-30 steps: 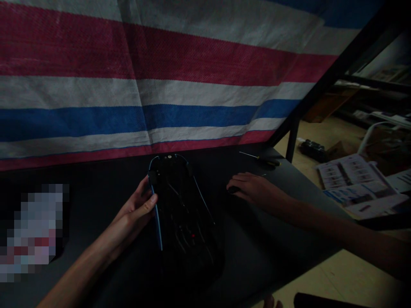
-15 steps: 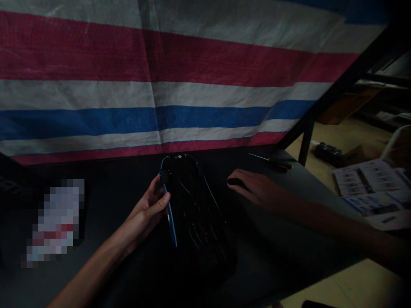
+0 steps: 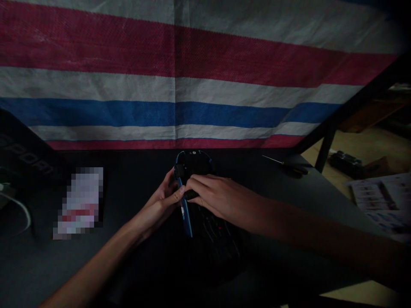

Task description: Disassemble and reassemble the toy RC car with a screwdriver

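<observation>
A toy car (image 3: 210,218) with a blue body edge and black underside lies wheels-up on the dark table. My left hand (image 3: 165,194) grips its left side, thumb on the blue edge. Over the middle of the underside is my right hand (image 3: 218,192), its fingers closed on a small dark piece (image 3: 191,195). That piece shows below the fingertips, close to my left thumb; its exact kind is too dark to tell, as is whether it touches the chassis.
On the table's right lies a screwdriver (image 3: 289,166). A blurred-out pale item (image 3: 81,196) rests at left, beside a dark bag-like object (image 3: 28,156) and a white cable (image 3: 27,209). A striped sheet (image 3: 128,113) hangs behind the table. Printed sheets (image 3: 379,196) lie beyond the right edge.
My right hand has moved left from beside the toy car to over its underside, carrying the small dark piece. My left hand keeps its hold. The whole view has shifted slightly.
</observation>
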`<state>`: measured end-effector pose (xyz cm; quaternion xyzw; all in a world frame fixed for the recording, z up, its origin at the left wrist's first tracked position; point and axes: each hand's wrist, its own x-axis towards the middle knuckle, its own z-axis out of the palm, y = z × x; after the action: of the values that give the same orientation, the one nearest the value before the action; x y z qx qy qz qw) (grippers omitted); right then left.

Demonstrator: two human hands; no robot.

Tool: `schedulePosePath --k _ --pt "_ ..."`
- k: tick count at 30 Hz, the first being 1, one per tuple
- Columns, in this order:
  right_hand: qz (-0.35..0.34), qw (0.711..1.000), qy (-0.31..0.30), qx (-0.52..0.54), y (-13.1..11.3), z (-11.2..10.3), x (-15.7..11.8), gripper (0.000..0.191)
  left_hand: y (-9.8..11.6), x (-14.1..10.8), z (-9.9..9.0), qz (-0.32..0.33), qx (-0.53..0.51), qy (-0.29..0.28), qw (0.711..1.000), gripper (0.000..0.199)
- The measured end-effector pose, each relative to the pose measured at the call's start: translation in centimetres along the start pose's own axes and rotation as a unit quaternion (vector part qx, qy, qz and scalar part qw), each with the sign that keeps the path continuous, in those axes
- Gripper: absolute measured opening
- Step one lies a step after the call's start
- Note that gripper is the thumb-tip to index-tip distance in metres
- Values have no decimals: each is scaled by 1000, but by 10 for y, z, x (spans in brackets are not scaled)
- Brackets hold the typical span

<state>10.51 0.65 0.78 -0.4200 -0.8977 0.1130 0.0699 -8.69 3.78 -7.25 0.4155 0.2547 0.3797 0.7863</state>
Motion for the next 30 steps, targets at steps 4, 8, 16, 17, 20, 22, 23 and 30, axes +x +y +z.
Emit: schedulePosePath --k 4,8,16,17,20,22,23,30 --pt "-8 1000 -4 1 2 2 2 11 0 -1 0 -1 -7 0 1000 81" --pt "-2 1000 -8 14 1 1 1 11 0 -1 0 2 -11 -5 1000 78" --pt "4 999 6 50 2 2 1 12 -2 0 -3 -7 -16 -5 1000 78" --pt "6 996 17 83 2 0 1 13 -2 0 -4 -8 -14 -6 1000 79" --pt "24 979 71 190 2 -7 0 15 0 -1 -3 -11 -4 -12 1000 77" --pt "43 969 111 215 1 -16 -1 17 1 -2 -3 -14 2 -13 1000 73" --pt "49 967 136 211 0 -21 -1 18 1 -2 -2 -15 2 -14 1000 72" --pt "100 960 222 142 -7 -47 -10 24 1 -1 -1 -19 -6 -5 1000 73"
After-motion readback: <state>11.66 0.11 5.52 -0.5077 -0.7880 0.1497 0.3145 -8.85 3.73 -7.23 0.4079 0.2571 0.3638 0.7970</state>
